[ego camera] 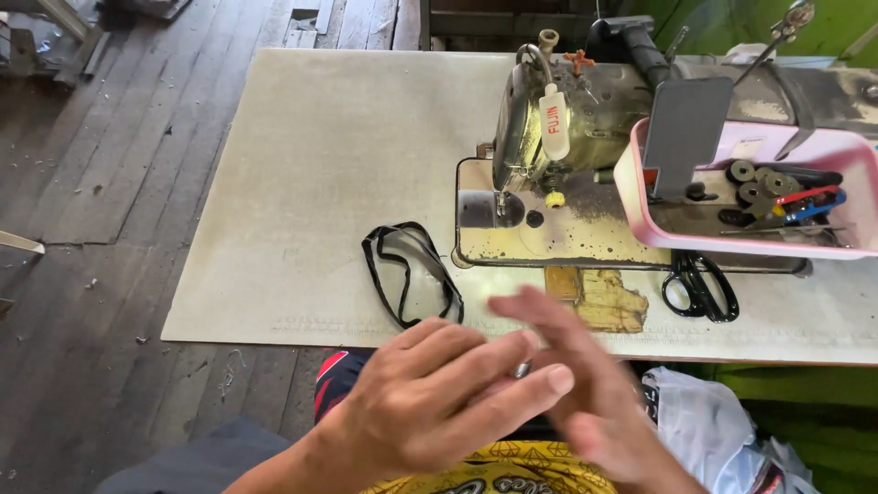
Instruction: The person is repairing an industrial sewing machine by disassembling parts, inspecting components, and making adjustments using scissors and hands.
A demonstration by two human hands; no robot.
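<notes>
My left hand and my right hand meet in front of me, just below the table's near edge. The left hand's fingers lie across the right palm, and a small metallic object shows between them; what it is cannot be told. The right hand is blurred. A black strap loop lies on the table just beyond my left hand, left of the old sewing machine. Black scissors lie to the right of my right hand.
A pink tray with bobbins, tools and a grey card stands on the machine bed. A worn yellow patch sits on the table near the machine plate. Plastic bags lie at the lower right. Wooden floorboards extend to the left.
</notes>
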